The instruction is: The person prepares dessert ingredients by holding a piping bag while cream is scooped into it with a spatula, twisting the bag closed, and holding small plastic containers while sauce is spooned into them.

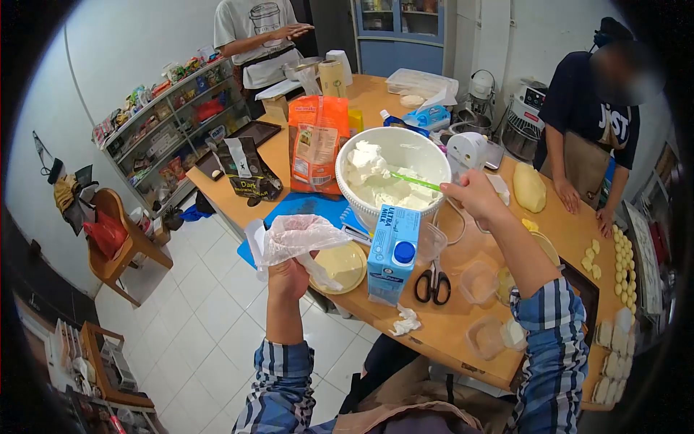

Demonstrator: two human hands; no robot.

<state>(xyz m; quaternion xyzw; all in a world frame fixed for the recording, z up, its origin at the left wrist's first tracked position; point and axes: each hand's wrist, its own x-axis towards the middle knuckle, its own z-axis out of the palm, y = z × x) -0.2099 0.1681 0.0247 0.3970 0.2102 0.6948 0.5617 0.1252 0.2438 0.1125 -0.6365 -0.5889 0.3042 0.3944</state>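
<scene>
My left hand [289, 278] is closed round a translucent piping bag [302, 237], its top spread open over the table's near edge. With my right hand [471, 195] I grip the end of a green spatula [415, 181]. The spatula's other end lies in white cream [394, 189] inside a large white bowl [348, 189]. Just in front of the bowl stands a blue milk carton [394, 254]. Black-handled scissors [432, 286] lie right of the carton. A cream-coloured round lid [350, 266] is partly behind the bag.
An orange bag [318, 145] and a dark sugar bag [249, 170] stand behind. Clear containers [478, 282] sit at the near right. One person [589, 116] has hands on the table by dough pieces [623, 267]; another person [256, 36] stands at the far side.
</scene>
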